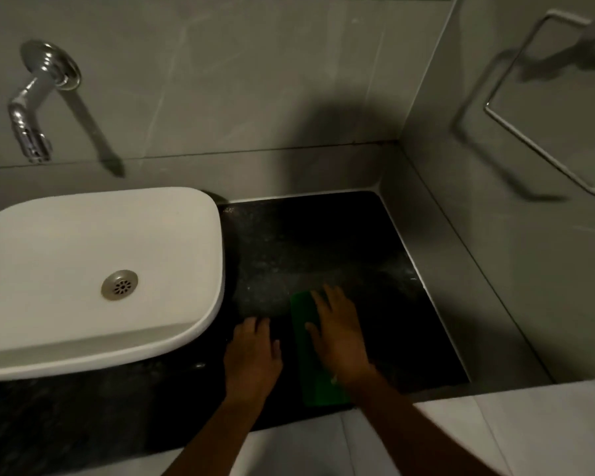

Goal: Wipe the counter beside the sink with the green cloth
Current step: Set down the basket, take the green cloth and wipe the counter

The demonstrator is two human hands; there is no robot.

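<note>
A chrome tap (37,108) is seen mounted on the grey tiled wall (255,80), well beyond and to the left of the hands. A metal towel ring (529,108) is fixed to the side wall, far up and to the right of them. Pale floor tiles (495,438) are visible below, nearest the viewer.

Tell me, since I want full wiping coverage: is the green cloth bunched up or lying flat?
Flat: the green cloth lies as a long strip on the dark speckled counter, the right hand pressed open on it.
</note>
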